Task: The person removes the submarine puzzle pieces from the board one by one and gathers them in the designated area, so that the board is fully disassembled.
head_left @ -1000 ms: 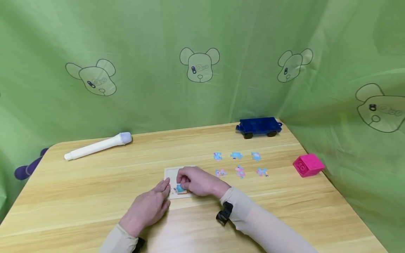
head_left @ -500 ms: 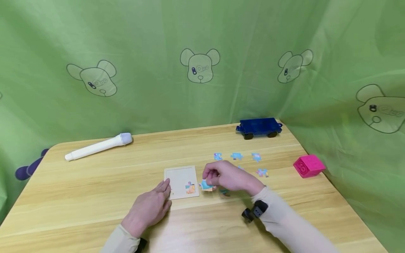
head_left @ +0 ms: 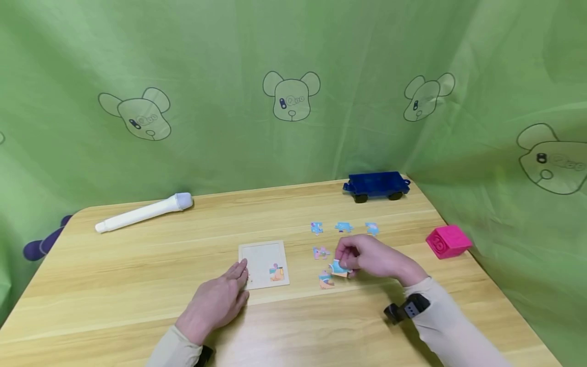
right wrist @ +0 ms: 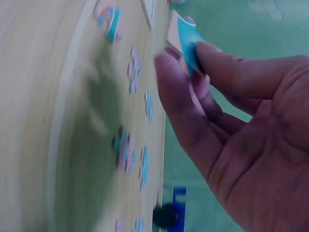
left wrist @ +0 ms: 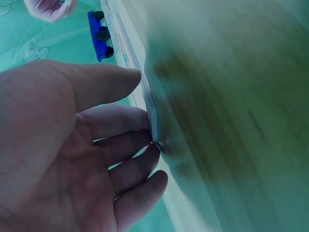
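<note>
A square puzzle tray (head_left: pixel 258 257) lies in the middle of the table, with one orange-and-pink puzzle piece (head_left: pixel 276 274) at its lower right corner. My left hand (head_left: pixel 216 305) rests at the tray's left edge, fingers extended; the left wrist view shows the fingertips right at the rim. To the right of the tray, my right hand (head_left: pixel 373 257) pinches a teal-and-orange puzzle piece (right wrist: pixel 189 41) between thumb and fingers, above the table. Just below that held piece in the head view lies another orange-and-teal puzzle piece (head_left: pixel 326 280).
Several loose blue and pink pieces, including a top-row piece (head_left: pixel 343 227), lie around my right hand, some hidden behind it. A blue toy wagon (head_left: pixel 377 185) stands at the back right, a pink block (head_left: pixel 448 241) at the right edge, a white toy microphone (head_left: pixel 144 213) at the back left.
My right hand has moved right, from over the tray to among the loose pieces, carrying the teal-and-orange puzzle piece. My left hand has stayed at the tray's edge.
</note>
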`<action>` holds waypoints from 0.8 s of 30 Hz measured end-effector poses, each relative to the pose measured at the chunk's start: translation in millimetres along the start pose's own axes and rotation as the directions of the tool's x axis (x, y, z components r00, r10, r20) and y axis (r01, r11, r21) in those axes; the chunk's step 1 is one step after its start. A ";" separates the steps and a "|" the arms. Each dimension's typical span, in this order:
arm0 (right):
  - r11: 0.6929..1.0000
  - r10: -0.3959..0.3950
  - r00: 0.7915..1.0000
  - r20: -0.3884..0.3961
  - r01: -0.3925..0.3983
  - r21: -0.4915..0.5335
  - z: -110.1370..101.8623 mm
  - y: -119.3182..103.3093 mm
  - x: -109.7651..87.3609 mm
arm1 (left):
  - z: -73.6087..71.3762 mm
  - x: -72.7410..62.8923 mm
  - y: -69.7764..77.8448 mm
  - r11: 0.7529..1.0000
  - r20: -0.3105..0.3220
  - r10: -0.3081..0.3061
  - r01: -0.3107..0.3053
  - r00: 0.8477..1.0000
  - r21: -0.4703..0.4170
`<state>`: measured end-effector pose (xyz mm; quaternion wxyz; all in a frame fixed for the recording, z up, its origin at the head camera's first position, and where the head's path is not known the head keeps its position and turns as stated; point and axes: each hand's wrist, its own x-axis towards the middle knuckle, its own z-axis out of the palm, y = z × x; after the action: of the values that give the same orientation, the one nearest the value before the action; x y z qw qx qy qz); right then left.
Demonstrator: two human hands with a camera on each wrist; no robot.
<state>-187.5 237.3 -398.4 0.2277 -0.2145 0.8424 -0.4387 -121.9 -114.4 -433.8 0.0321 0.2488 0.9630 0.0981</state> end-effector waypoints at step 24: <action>0.961 0.007 0.997 0.078 0.015 -0.276 -12.1 35.3 -10.4 | 2.8 -0.4 -0.1 1.000 -0.010 0.001 -0.001 1.000 -0.025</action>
<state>-191.8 269.4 -419.7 0.2273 -0.2630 0.8855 -0.3084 -121.2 -114.3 -436.6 0.0301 0.2483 0.9618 0.1113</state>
